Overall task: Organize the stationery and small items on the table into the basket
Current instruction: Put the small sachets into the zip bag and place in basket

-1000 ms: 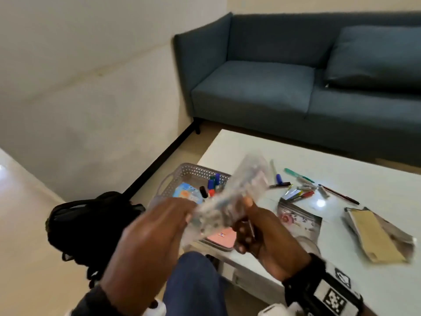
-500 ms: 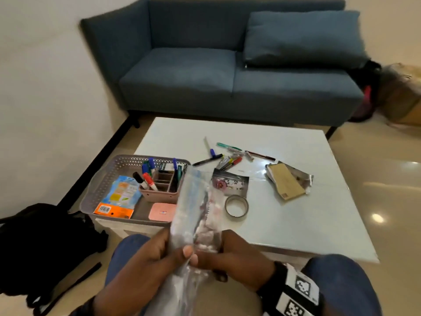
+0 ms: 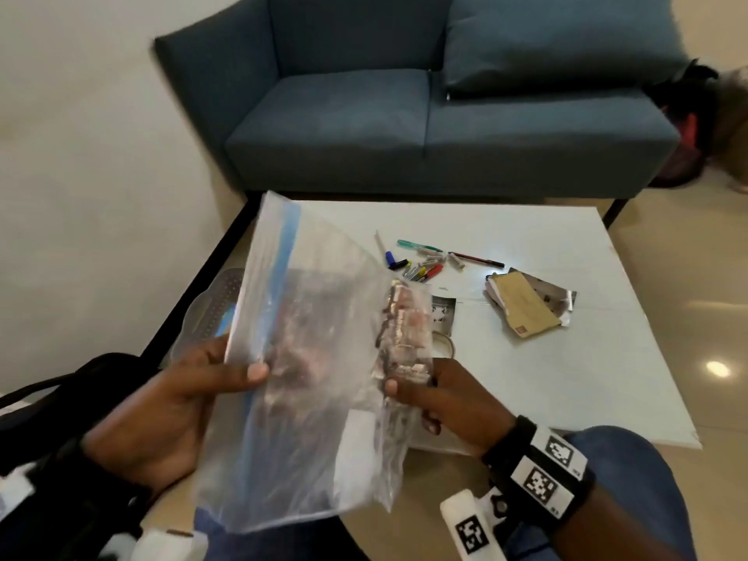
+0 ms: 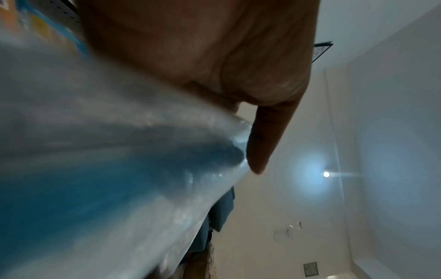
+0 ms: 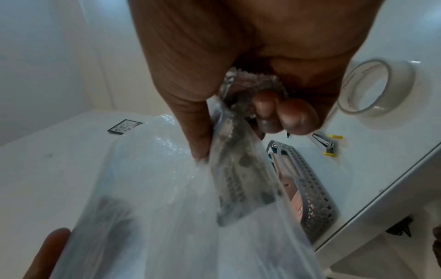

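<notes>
A clear plastic zip bag with a blue seal strip [image 3: 307,358] hangs in the air above the person's lap, at the near edge of the white table [image 3: 566,378], small pinkish packets bunched inside. The left hand [image 3: 170,402] pinches its seal edge; the right hand [image 3: 449,398] grips the packed side. The bag hides most of the grey perforated plastic basket [image 3: 210,313]. Loose pens and markers [image 3: 425,265], a clear tape roll [image 5: 367,88] and a brown envelope [image 3: 526,305] lie beyond.

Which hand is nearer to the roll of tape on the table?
Right. The right hand is just beside the tape roll; the left hand is across the plastic bag.
</notes>
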Motion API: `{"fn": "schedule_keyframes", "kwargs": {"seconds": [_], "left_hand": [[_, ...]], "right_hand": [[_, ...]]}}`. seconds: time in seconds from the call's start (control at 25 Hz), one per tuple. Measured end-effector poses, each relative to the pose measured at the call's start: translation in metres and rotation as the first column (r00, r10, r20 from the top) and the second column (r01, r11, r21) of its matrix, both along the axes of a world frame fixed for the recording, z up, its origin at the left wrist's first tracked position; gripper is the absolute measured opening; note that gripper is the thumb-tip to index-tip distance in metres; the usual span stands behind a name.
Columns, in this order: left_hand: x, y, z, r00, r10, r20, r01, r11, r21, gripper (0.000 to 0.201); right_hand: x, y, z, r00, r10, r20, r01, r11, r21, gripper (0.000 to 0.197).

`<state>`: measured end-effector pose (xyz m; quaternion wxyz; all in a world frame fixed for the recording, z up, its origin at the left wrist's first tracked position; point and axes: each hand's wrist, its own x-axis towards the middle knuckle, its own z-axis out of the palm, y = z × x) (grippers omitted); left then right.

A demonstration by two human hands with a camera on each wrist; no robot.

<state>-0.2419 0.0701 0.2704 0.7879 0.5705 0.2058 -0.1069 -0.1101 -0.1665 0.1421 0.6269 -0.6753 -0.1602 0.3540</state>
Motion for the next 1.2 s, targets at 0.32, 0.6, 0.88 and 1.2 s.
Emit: {"fn": "schedule_keyframes", "kwargs": {"seconds": [0.32,0.6,0.88,1.2], "left_hand": [[0.048,0.003,0.041,0.949,-0.223,0.221,0.034,0.774,0.633,0.055],[0.051,-0.03,0.044,0.711,-0.703,0.016,-0.152,-0.131,0.98,0.026],[0.047,-0.027,0.035,0.584,-0.811,-0.046,-0.345,-0.299,0.89,0.022],[0.05,-0.038,0.01,0.558,-0.739,0.377,-0.634,-0.086,0.769,0.01]], "right_hand": [[0.007,-0.051,0.0,0.989,-0.031,0.145,0.062,0.974,-0.216,0.026],[0.023,-0.104,0.042,0.888,-0.398,-0.231,0.432,0.894,0.121,0.04],[0.021,-0.1,0.108,0.893,-0.43,-0.129,0.448,0.836,0.317,0.046],[-0.011,-0.059,0.168,0.991,-0.063,0.118,0.035,0.973,0.226,0.034]]}}
